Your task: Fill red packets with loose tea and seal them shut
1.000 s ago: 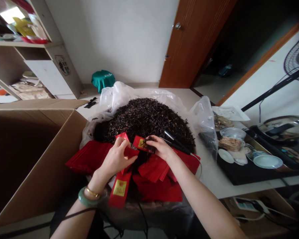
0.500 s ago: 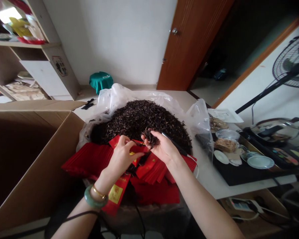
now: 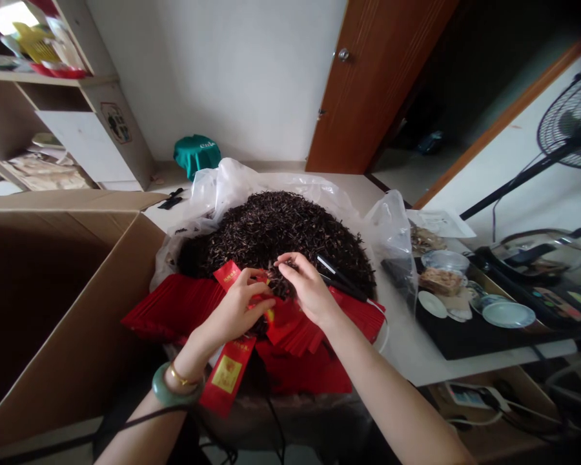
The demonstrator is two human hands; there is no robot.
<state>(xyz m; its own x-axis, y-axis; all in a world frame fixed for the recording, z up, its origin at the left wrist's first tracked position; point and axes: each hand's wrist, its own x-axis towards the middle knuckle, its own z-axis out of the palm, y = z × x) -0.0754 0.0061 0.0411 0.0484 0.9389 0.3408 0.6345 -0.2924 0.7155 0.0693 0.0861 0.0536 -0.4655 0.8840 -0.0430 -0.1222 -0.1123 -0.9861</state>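
Dark dried tea leaves (image 3: pixel 290 223) form a large mound in a clear plastic bag (image 3: pixel 232 177). At its near edge my left hand (image 3: pixel 239 303) is closed on a small red packet (image 3: pixel 264 290), which its fingers partly cover. My right hand (image 3: pixel 312 294) is closed round some tea leaves right beside the packet's mouth; its palm is turned inward. Stacked red packets (image 3: pixel 174 310) lie left of my hands, and a fan of further red packets (image 3: pixel 297 332) lies under them. One packet with a yellow label (image 3: pixel 227 374) sits below my left wrist.
A cardboard box (image 3: pixel 126 271) stands open at the left. Behind my right hand lies a black stick-like tool (image 3: pixel 346 283) with a white cord. At the right, a black tray (image 3: pixel 440 342) carries dishes and a glass kettle (image 3: pixel 542 252). A fan (image 3: pixel 574 123) stands behind.
My right hand has turned over from palm up to palm inward and brought the tea leaves against the packet. My left hand has shifted slightly, still gripping the packet.
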